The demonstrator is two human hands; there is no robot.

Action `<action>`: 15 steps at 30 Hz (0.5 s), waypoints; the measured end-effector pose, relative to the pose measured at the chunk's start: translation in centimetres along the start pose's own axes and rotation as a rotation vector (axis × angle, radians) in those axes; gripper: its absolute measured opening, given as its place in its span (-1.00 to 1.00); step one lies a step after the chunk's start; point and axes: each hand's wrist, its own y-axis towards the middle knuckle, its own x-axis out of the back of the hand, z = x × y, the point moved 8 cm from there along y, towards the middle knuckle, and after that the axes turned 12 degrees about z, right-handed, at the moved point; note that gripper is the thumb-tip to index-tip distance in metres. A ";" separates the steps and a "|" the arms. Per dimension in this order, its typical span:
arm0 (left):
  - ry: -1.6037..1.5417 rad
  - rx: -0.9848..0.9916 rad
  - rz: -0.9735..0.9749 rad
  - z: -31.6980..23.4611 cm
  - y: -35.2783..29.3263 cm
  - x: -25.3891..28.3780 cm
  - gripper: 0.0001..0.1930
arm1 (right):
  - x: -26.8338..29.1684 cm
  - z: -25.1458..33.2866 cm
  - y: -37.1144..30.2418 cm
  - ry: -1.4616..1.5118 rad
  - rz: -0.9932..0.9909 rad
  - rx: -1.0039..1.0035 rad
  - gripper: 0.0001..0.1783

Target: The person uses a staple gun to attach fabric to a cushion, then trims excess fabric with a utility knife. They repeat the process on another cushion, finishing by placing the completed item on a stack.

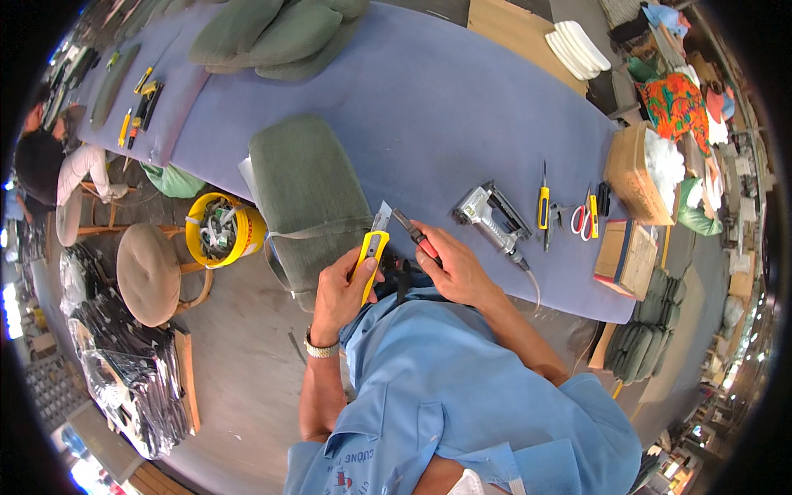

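Observation:
My left hand (337, 289) is closed around a yellow box cutter (373, 251), its blade out and pointing away from me. Close beside it, my right hand (455, 268) grips a red-and-black handled tool (429, 250) with a grey metal end. That end lies near the cutter's blade; whether the two touch I cannot tell. A dark green upholstered cushion (307, 169) rests at the table's near edge, just beyond my left hand, with a strip of fabric across its lower part. To the right of my hands, a metal staple gun (493, 216) lies on the table with its hose attached.
The blue-covered table (412, 99) carries a yellow screwdriver (544, 206), red-handled scissors (584, 221), cardboard boxes (629, 173) and stacked green cushions (280, 37). A yellow bucket (252, 235) and a round padded stool (148, 274) stand left. Another person (49, 161) sits far left.

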 end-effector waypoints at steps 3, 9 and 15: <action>0.026 0.012 0.013 -0.2 -0.2 0.0 -0.63 | -0.2 0.3 -0.5 0.025 -0.018 0.000 -0.43; 0.080 0.015 0.055 -0.5 -0.3 -0.4 -0.65 | -0.9 0.3 -1.2 0.048 -0.039 -0.019 -0.42; 0.013 0.023 0.055 0.2 -0.5 -0.6 -0.63 | -1.1 0.3 -1.7 0.057 -0.077 -0.006 -0.42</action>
